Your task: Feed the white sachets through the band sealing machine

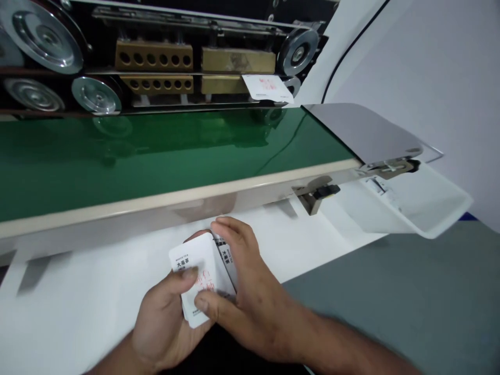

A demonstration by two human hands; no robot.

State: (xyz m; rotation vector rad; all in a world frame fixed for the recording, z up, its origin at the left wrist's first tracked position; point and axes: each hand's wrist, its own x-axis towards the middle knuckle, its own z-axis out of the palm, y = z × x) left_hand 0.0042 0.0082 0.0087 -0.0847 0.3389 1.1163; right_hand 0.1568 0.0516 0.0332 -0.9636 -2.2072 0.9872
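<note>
A stack of small white printed packets [201, 297] with rounded corners, black lettering and red characters lies between my two hands at the lower middle of the head view. My left hand [167, 307] holds the stack from the left, its thumb pressed on the top packet. My right hand [250, 291] wraps the right side, thumb on the lower part of the top packet and fingers curled over the far edge. More packets show fanned out at the right under the top one. Another white packet [268, 87] sticks out of the band sealer, clear of my hands.
The band sealer [236, 60] with brass blocks and metal wheels [299, 52] runs along the back. Before it lies a green conveyor belt [156, 161] with a pale front edge. A metal plate [363, 127] and a white tray [422, 203] stand at the right. A bracket [312, 200] juts out below.
</note>
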